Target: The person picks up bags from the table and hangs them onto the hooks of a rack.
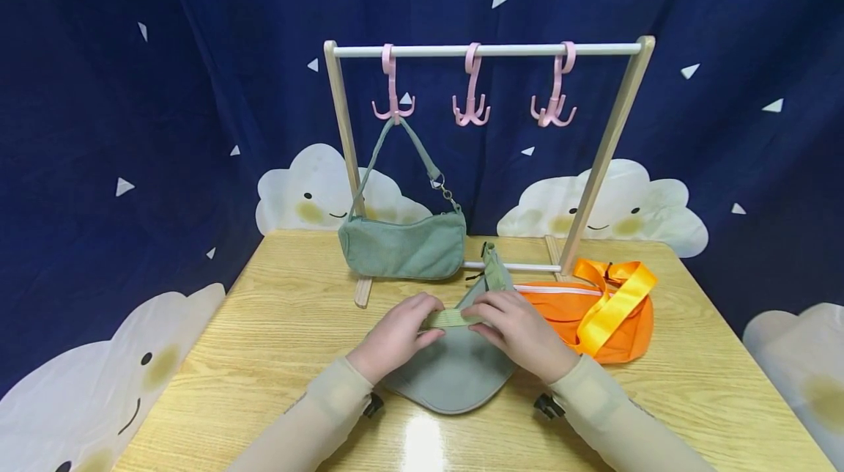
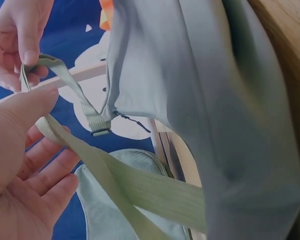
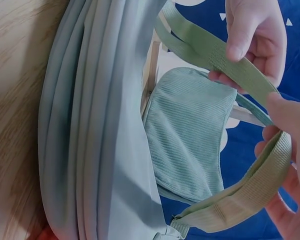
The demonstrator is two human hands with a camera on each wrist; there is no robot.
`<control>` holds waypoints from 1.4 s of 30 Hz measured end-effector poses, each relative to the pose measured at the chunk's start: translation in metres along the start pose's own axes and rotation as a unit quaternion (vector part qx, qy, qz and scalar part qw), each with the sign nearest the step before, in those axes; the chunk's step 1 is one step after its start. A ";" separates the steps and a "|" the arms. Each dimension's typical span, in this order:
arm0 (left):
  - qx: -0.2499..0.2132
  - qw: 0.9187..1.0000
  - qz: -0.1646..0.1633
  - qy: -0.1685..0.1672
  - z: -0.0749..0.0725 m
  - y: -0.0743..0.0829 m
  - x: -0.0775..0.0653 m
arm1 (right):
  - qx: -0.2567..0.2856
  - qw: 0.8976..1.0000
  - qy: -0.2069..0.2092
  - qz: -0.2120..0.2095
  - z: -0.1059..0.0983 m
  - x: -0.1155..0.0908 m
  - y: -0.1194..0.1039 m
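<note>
A grey-green bag [image 1: 455, 373] stands on the table between my forearms, its light green webbing strap [image 1: 451, 319] raised over its top. My left hand [image 1: 402, 336] pinches the strap between thumb and fingers, as the left wrist view also shows. A short way to the right, my right hand [image 1: 524, 333] grips the same strap, which bends down past its fingers [image 3: 285, 187] in the right wrist view. A strap adjuster [image 2: 101, 132] and a dark zipper pull [image 2: 132, 120] show at the bag's end.
Behind, a wooden rack [image 1: 623, 120] carries three pink hooks [image 1: 472, 102]. From the left one hangs a green corduroy shoulder bag [image 1: 405, 246]. An orange bag [image 1: 626, 333] with a shiny strap lies close to my right hand. A dark blue curtain [image 1: 264, 32] backs the wooden table [image 1: 264, 318].
</note>
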State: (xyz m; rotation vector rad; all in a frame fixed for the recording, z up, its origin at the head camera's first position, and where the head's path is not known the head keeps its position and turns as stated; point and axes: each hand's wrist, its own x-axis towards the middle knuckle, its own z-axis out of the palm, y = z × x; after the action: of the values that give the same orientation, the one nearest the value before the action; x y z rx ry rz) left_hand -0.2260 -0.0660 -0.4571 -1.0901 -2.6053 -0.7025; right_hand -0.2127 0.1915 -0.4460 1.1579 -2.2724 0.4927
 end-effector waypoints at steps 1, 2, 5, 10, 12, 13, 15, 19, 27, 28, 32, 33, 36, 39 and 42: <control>-0.002 1.000 0.001 0.002 -0.001 -0.001 0.000 | -0.001 1.000 -0.002 0.003 -0.001 0.000 0.000; -0.004 1.000 0.001 0.003 -0.001 -0.001 -0.001 | 0.000 1.000 -0.001 0.004 -0.001 0.000 0.001; -0.013 1.000 0.000 0.005 -0.004 -0.002 -0.002 | -0.001 1.000 -0.001 0.006 -0.002 -0.001 0.002; -0.030 1.000 -0.004 0.006 -0.008 -0.004 -0.002 | -0.004 1.000 0.008 0.002 -0.002 0.000 0.004; -0.032 0.999 -0.005 0.007 -0.009 -0.004 -0.002 | -0.004 1.000 0.010 0.003 -0.003 0.000 0.005; -0.035 0.999 -0.006 0.007 -0.010 -0.004 -0.002 | -0.005 1.000 0.010 0.004 -0.003 0.000 0.005; -0.039 0.999 -0.008 0.006 -0.012 -0.004 -0.001 | -0.005 1.000 0.010 0.005 -0.004 0.001 0.005; -0.047 0.999 -0.014 0.002 -0.015 -0.004 -0.001 | -0.002 1.000 0.008 0.011 -0.007 0.001 0.005; -0.044 0.999 -0.011 0.005 -0.022 -0.003 0.003 | 0.003 1.000 0.016 -0.002 -0.014 0.007 0.006; -0.043 0.999 -0.010 0.005 -0.023 -0.002 0.004 | 0.005 1.000 0.016 -0.003 -0.015 0.008 0.006; -0.038 0.999 -0.002 0.009 -0.027 -0.001 0.006 | 0.027 0.999 0.018 -0.003 -0.020 0.012 0.008; -0.037 0.999 -0.001 0.009 -0.028 -0.001 0.006 | 0.036 0.999 0.018 -0.002 -0.021 0.014 0.008; -0.032 0.999 0.003 0.006 -0.030 0.000 0.007 | 0.058 0.998 0.012 0.011 -0.025 0.017 0.007; -0.031 0.999 0.009 0.006 -0.033 0.000 0.007 | 0.069 0.997 0.003 0.021 -0.030 0.020 0.006; -0.030 0.999 0.016 0.012 -0.037 0.001 0.007 | 0.070 0.997 0.002 0.020 -0.033 0.023 0.007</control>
State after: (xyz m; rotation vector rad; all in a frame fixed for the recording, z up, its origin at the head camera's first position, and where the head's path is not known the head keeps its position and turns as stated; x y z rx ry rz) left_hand -0.2294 -0.0795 -0.4224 -1.1304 -2.5565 -0.7877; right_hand -0.2198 0.1989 -0.4062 1.1785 -2.2914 0.6803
